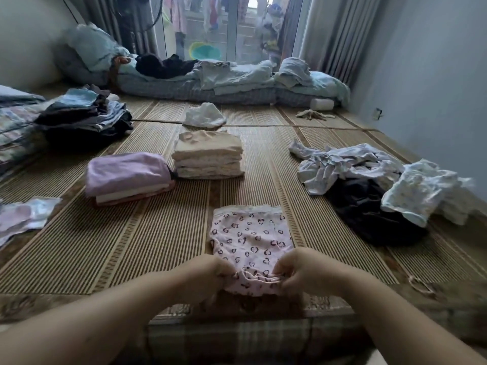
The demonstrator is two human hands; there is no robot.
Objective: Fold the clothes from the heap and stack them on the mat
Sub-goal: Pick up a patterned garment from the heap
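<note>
Pink heart-print garment (250, 238) on mat (126, 248); left grip (208, 275) and right grip (297, 270) pinch its hem.

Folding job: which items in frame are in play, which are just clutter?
In play: pink heart-print garment, its near edge pinched by left hand and right hand; unfolded heap; beige stack; purple stack; mat.
Lying about: bedding by the window; white roll; curtain.
</note>
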